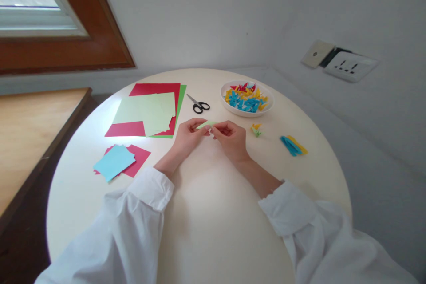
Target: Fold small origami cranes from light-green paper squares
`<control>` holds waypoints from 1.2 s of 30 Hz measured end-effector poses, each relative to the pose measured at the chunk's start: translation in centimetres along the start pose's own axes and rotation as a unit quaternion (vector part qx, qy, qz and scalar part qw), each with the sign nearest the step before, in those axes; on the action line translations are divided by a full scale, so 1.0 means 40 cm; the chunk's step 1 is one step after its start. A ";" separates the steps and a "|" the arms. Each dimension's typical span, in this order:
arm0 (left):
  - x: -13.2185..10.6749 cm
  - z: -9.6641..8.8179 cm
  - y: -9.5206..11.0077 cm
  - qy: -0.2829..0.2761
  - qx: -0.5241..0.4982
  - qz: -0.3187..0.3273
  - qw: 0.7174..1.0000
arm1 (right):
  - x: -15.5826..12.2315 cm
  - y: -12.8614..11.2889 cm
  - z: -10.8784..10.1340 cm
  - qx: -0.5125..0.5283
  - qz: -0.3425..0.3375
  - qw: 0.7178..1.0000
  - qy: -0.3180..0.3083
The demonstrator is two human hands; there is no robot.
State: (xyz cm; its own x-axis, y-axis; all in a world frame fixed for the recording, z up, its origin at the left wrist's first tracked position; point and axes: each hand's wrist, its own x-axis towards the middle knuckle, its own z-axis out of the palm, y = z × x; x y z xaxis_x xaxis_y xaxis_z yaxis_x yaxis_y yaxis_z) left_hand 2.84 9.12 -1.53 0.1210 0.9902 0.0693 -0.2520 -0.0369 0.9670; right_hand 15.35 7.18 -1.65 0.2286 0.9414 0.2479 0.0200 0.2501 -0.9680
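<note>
A small light green piece of paper is pinched between my two hands above the middle of the table. My left hand grips its left side, thumb on the near edge. From the right, my right hand pinches the other end with thumb and forefinger. My fingers cover part of the paper, so its exact folds cannot be made out. Just beyond my left hand lie scissors with black handles. Close to my right hand sit small folded paper pieces, yellow and light green.
A white bowl of folded red, yellow and blue paper figures stands at the back. Large red, green and pale green sheets lie at left, with blue and red cut pieces nearer. Blue and yellow strips lie at right.
</note>
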 end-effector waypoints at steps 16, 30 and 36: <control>0.006 -0.004 -0.007 0.005 0.013 0.005 1.000 | -0.003 0.000 0.002 0.026 0.013 0.999 -0.015; 0.009 -0.013 -0.012 -0.092 -0.058 -0.037 0.993 | 0.015 0.014 -0.004 0.037 0.044 0.998 -0.024; 0.015 -0.020 -0.023 -0.059 -0.066 -0.029 0.996 | 0.004 0.001 -0.006 0.025 0.060 0.996 -0.067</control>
State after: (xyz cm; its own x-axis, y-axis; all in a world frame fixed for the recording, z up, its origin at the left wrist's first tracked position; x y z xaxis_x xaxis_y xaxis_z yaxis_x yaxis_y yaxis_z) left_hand 2.38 9.86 -2.57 0.2482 0.9674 0.0499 -0.3650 0.0456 0.9299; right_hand 15.63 7.29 -1.65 0.0939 0.9861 0.1373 -0.0495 0.1423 -0.9886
